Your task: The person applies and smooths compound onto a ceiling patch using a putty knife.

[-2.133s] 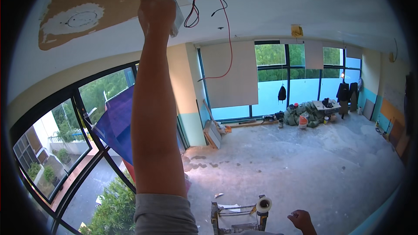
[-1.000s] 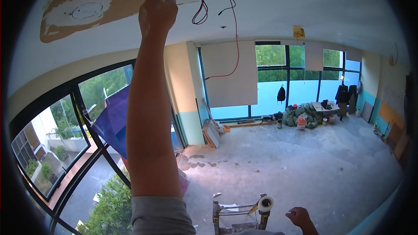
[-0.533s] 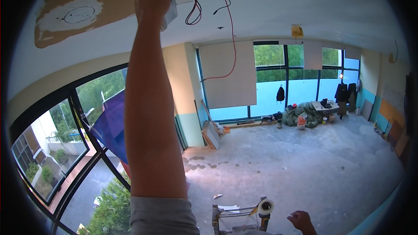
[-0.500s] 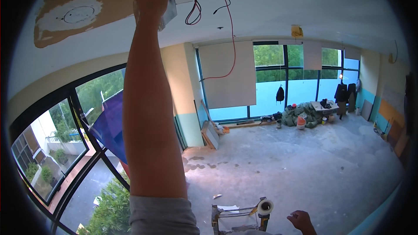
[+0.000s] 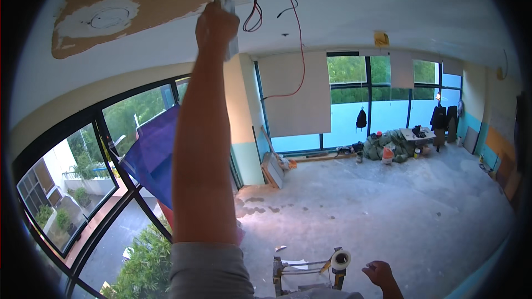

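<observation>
My left hand [image 5: 218, 25], at the end of a raised arm, is closed round a wide putty knife [image 5: 231, 47]; its handle is hidden in the fist. The blade is close to the ceiling at the right edge of a brown panel [image 5: 149, 0]; whether it touches cannot be made out. White filler covers that corner of the panel, and a white patch [image 5: 83, 22] surrounds a drawn circle. Low on the right, my right hand [image 5: 381, 275] has its fingers curled in, and what they hold, if anything, is hidden.
A stepladder top [image 5: 277, 277] with a white roll [image 5: 341, 259] stands below me. Red and black wires [image 5: 302, 61] hang from the ceiling right of the putty knife. Large windows [image 5: 61, 188] lie to the left. Bundled green sheeting [image 5: 382, 147] and a table [image 5: 417, 134] are far back.
My left hand and the putty knife have come down and right, away from the panel's upper area to its right corner. The view has shifted slightly. My right hand stays low with curled fingers.
</observation>
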Tool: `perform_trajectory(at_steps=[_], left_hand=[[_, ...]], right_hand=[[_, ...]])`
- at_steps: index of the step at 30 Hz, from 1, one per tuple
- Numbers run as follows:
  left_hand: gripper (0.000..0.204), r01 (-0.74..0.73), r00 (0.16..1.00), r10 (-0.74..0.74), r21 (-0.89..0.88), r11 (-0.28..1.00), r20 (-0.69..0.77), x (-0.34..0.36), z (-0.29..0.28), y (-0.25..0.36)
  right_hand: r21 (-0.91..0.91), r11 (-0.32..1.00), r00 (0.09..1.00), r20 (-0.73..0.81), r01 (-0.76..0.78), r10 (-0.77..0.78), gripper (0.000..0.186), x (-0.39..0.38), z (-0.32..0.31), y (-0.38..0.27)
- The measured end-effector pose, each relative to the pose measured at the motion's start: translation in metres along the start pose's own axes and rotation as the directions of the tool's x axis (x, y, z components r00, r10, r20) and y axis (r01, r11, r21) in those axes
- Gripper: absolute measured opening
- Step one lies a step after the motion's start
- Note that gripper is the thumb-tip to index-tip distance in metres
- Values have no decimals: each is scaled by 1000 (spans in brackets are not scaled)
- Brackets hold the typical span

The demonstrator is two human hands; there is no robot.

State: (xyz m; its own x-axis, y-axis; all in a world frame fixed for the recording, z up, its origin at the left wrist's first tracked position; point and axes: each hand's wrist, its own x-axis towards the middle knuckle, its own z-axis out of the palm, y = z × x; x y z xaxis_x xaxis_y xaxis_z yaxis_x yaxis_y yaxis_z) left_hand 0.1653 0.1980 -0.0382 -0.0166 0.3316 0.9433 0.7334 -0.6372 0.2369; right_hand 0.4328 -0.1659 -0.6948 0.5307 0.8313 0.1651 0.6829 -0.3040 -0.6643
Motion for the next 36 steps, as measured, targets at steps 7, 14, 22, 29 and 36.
perform_trajectory(at_steps=[7, 14, 22, 29, 36], left_hand=[[44, 46, 934, -170, -366, 930, -315, -36, -21, 19], [49, 25, 938, -117, -275, 961, -327, -10, -29, 31], [45, 83, 948, -164, -282, 956, -274, -7, -22, 46], [46, 26, 950, -63, -124, 992, -307, 7, -4, 44], [43, -25, 913, -30, -128, 991, -407, 14, 12, 7]], right_hand=[[-46, 996, 997, -2, -77, 77, 37, -27, -10, 17], [4, 997, 996, -35, -82, 82, 36, -20, -16, 13], [12, 996, 995, -29, -93, 93, 37, -19, -15, 14], [16, 992, 992, -6, -125, 125, 37, -16, -13, 23], [10, 989, 989, -4, -147, 147, 38, -22, -9, 26]])
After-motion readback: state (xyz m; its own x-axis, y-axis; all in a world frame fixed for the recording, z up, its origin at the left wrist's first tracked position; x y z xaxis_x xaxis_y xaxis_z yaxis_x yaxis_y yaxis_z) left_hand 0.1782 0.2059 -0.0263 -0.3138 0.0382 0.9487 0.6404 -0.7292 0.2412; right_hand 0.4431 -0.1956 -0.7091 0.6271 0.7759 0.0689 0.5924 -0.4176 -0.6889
